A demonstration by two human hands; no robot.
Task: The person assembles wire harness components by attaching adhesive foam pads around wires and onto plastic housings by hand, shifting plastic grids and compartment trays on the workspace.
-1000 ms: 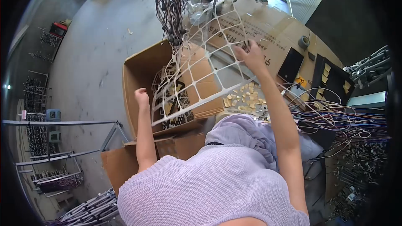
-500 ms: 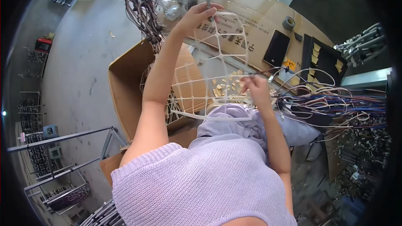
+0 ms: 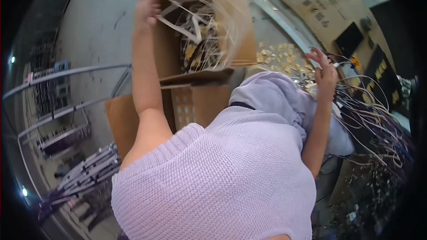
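Observation:
My left hand (image 3: 147, 11), smeared by motion, is at the upper left edge of the open cardboard box (image 3: 167, 51). Its fingers are curled on the edge of a white lattice (image 3: 180, 27), which is blurred over the box opening. More white lattice pieces and small yellowish bits show inside the box. On the right, my right hand (image 3: 326, 73) is beside the cable bundle, with a thin dark cable (image 3: 331, 56) between its bent fingers; one finger sticks out. Small yellowish pieces (image 3: 284, 58) lie scattered to the left of this hand.
A black flat device (image 3: 349, 39) and a tape roll (image 3: 366, 23) rest on the cardboard sheet (image 3: 307, 0). Farther right is a black tray (image 3: 378, 73) with yellow pieces. Loose cables (image 3: 373, 115) hang at the right. A metal rack (image 3: 71, 73) stands at the left.
My left hand has moved left from the top of the lattice, carrying it over the box. My right hand has moved right, away from the lattice. The view has shifted.

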